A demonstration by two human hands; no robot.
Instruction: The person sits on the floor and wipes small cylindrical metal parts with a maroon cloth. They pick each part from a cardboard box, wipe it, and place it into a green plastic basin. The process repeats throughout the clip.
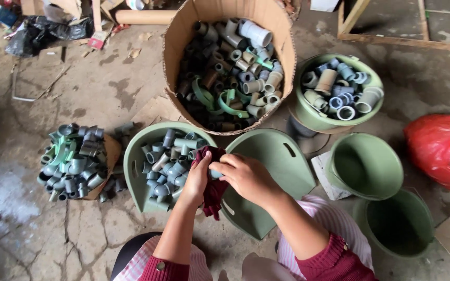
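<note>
Matt plastic fittings [170, 158], soft cloth [213, 190]

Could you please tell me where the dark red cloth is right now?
The dark red cloth is low in the middle of the head view, held in both hands, between two green scoop trays.

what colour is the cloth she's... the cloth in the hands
Dark maroon red: the crumpled rag is gripped by both the left hand and right hand, clearest in the head view.
</note>
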